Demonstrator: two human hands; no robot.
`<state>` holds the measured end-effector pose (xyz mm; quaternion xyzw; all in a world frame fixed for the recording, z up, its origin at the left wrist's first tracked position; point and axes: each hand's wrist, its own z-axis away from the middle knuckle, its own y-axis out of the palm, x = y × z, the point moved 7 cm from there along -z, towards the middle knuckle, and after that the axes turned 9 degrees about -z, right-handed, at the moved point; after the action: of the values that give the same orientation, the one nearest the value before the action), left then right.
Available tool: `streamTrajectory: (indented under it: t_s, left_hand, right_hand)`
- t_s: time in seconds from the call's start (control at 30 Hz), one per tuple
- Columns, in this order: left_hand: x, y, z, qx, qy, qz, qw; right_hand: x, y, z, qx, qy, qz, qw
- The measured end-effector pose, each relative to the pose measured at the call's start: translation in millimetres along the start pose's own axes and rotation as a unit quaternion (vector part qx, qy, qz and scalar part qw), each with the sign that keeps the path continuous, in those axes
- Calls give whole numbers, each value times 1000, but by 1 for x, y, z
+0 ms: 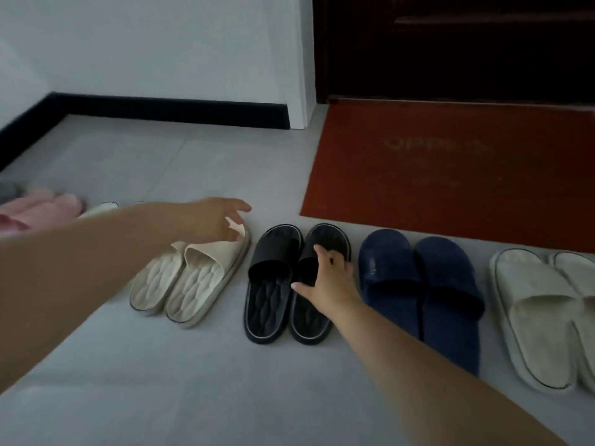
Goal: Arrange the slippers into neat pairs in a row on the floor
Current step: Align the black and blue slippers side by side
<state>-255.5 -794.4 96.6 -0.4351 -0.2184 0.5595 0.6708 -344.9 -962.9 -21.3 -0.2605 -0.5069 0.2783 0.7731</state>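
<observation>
Nearly done, a person squares a row of slippers on the floor (pixel 193 162). Left hand (pixel 212 220), fingers spread, hovers at the toe of the cream pair (pixel 190 278), apparently to straighten its slant. Right hand (pixel 328 278), fingers loosely open, rests on the black pair's (pixel 273 284) strap, seemingly steadying it. Beyond its knuckles sit a navy pair (pixel 418 284) and a white pair (pixel 547 313); a red mat (pixel 450 169) lies behind. Nothing blocks either hand.
</observation>
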Motion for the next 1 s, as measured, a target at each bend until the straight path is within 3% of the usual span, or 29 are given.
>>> streamTrajectory:
  t_s: [0.07, 0.13, 0.23, 0.3, 0.47, 0.73, 0.87, 1.0]
  left_hand:
    - [34, -13, -8, -27, 16, 5, 999]
    - [65, -15, -17, -52, 23, 67, 996]
    - [108, 4, -35, -91, 7, 147, 985]
    - [137, 30, -60, -69, -15, 62, 996]
    - [175, 76, -56, -69, -145, 5, 987]
    - [188, 81, -87, -132, -94, -7, 987]
    - [176, 82, -81, -121, -78, 30, 989]
    - [152, 81, -72, -166, -30, 34, 985]
  right_hand:
    - [12, 2, -6, -92, 31, 24, 995]
    - [11, 9, -3, -170, 115, -58, 977]
    - [4, 49, -3, -161, 230, -161, 946]
    - [4, 69, -20, -192, 282, -185, 921]
    - [1, 52, -35, -199, 266, -85, 939]
    - [-3, 48, -33, -260, 255, -24, 931]
    - [6, 59, -42, -175, 267, -45, 947]
    - [17, 72, -45, -101, 261, -78, 957]
